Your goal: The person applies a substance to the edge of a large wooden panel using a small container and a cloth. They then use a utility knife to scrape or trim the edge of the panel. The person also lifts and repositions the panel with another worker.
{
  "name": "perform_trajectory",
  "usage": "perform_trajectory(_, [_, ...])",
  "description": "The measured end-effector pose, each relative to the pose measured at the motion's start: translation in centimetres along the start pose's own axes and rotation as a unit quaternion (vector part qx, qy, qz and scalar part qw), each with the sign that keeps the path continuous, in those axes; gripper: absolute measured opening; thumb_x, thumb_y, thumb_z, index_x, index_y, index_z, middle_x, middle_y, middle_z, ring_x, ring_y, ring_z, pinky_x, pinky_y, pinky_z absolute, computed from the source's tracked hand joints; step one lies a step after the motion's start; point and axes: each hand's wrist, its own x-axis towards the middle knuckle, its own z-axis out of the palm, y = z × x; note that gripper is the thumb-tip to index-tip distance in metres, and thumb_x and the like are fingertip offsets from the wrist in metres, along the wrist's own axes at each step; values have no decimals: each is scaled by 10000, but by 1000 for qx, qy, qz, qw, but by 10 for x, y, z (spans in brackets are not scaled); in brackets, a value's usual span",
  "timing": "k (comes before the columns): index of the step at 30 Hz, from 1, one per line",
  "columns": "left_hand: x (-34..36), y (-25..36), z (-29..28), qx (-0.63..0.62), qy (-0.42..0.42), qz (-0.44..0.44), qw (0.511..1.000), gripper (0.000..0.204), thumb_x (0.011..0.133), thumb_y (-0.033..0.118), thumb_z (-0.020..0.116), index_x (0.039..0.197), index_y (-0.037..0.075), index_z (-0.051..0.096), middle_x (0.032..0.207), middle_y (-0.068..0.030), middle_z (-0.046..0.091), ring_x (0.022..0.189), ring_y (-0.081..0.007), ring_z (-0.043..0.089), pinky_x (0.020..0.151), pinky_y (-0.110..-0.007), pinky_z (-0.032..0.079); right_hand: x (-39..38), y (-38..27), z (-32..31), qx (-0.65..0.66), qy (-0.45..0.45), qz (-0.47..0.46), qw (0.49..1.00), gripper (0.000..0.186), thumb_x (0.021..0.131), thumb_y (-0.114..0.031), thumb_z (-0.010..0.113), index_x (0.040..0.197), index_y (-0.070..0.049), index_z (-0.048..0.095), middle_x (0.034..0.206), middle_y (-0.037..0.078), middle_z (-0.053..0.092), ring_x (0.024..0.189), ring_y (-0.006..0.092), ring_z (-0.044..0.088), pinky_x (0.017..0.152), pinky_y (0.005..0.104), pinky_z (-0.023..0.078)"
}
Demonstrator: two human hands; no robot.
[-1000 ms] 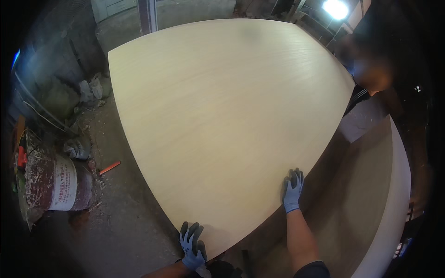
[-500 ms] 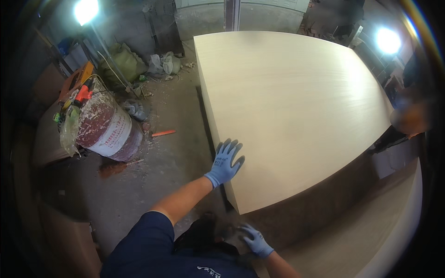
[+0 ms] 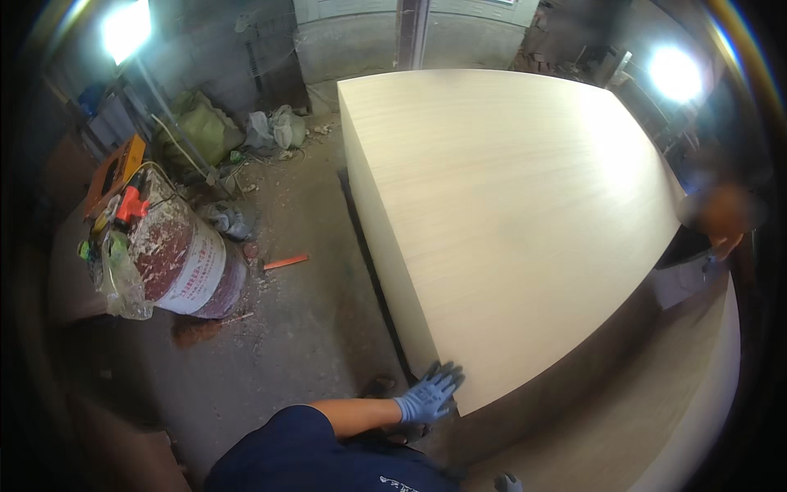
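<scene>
A large pale wooden block or stack of sheets (image 3: pixel 508 213) with a smooth top takes up the middle of the head view. My left hand (image 3: pixel 432 392), in a blue glove with dark fingertips, rests on its near left corner. Its fingers are stretched out over the top edge. Only a small part of my right hand (image 3: pixel 508 483), also gloved, shows at the lower edge; its fingers are mostly cut off. I cannot see whether it holds anything.
Another pale wooden surface (image 3: pixel 656 410) lies lower at the near right. A blurred co-worker (image 3: pixel 721 221) stands at the right end. To the left are a dusty red drum (image 3: pixel 193 254) with tools on top, an orange strip (image 3: pixel 286 262) on the floor, sacks (image 3: pixel 201 131) and a bright lamp (image 3: pixel 127 31).
My left hand has slid along the edge toward me to the near corner. My right hand has dropped almost out of view. The whole view has shifted slightly.
</scene>
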Motion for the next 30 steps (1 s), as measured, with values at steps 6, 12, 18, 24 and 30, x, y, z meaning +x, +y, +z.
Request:
perform_trajectory(6, [-27,-24,-34,-112,-49,117,986,494,858,269,631,1318,99,572,1360,-139,524,1317,-334,440,1101,-484,345,-52,-168,55,21,32,-77,996,476,896,-368,636,1238,-37,628,1176,163,677,1120,295,635,958,369,483])
perform_trajectory(12, [73,-136,-106,56,196,-47,978,454,908,250,607,1317,62,549,1390,-166,513,1353,-366,396,1141,-508,264,-118,-171,19,148,211,66,964,423,884,-236,663,1220,19,624,1180,180,675,1093,255,654,942,336,497])
perform_trajectory(18, [91,-43,-33,187,86,-118,971,787,927,487,518,1487,-24,308,1550,-234,288,1452,-406,214,1191,-572,67,-228,-58,-17,127,461,-1,878,344,921,-91,597,1234,51,609,1199,132,665,1090,197,626,959,320,486])
perform_trajectory(24, [-14,154,92,-174,-400,49,899,672,913,428,570,1441,38,425,1514,-208,373,1419,-373,319,1186,-437,235,-311,124,-50,215,678,83,698,405,969,-18,503,1364,66,484,1390,146,531,1233,227,542,1060,339,438])
perform_trajectory(30, [-29,291,172,-209,-285,72,933,493,935,345,585,1325,44,563,1368,-187,541,1290,-339,494,1086,-410,386,-334,157,-51,-117,647,58,751,417,818,-24,653,1227,24,594,1310,216,566,1289,378,477,1107,453,354])
